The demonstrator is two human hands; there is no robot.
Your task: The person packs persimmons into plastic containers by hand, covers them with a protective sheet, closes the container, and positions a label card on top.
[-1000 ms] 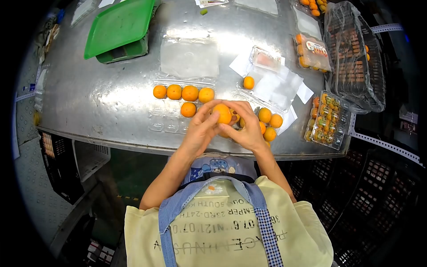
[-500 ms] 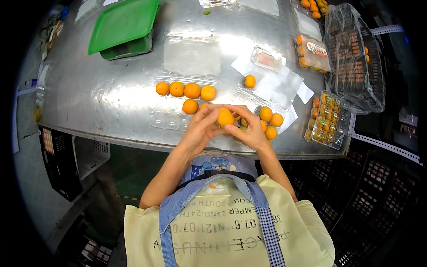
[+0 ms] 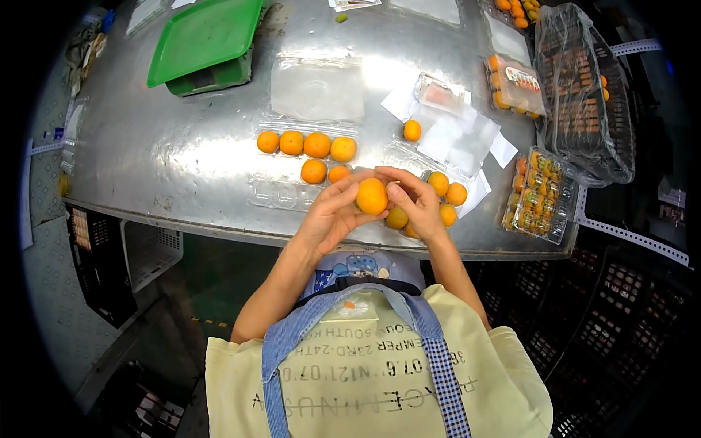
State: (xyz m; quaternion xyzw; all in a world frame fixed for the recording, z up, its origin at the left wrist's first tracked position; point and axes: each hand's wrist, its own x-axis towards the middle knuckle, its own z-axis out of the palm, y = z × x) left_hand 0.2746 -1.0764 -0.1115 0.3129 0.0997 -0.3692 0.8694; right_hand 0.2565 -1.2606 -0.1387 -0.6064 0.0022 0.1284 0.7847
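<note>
An orange fruit (image 3: 372,196) is held up between my two hands, over the table's near edge. My left hand (image 3: 332,214) has its fingers curled round the fruit's left side. From the right, my right hand (image 3: 417,203) touches it with thumb and fingers. Behind them lies an open clear plastic tray (image 3: 281,194) with a row of orange fruits (image 3: 317,145) and a second, partly filled row. More loose fruits (image 3: 396,217) sit under and beside my right hand, some partly hidden by it.
A green tray (image 3: 208,33) rests on a green container at the back left. White sheets and clear packaging (image 3: 454,139) lie right of centre, with one fruit (image 3: 412,131). Filled clear packs (image 3: 539,197) and a plastic-lined black crate (image 3: 584,95) stand at the right.
The fruit in my hands has been turned and raised slightly. My right hand's thumb and fingers have shifted up, uncovering more of the loose fruits below.
</note>
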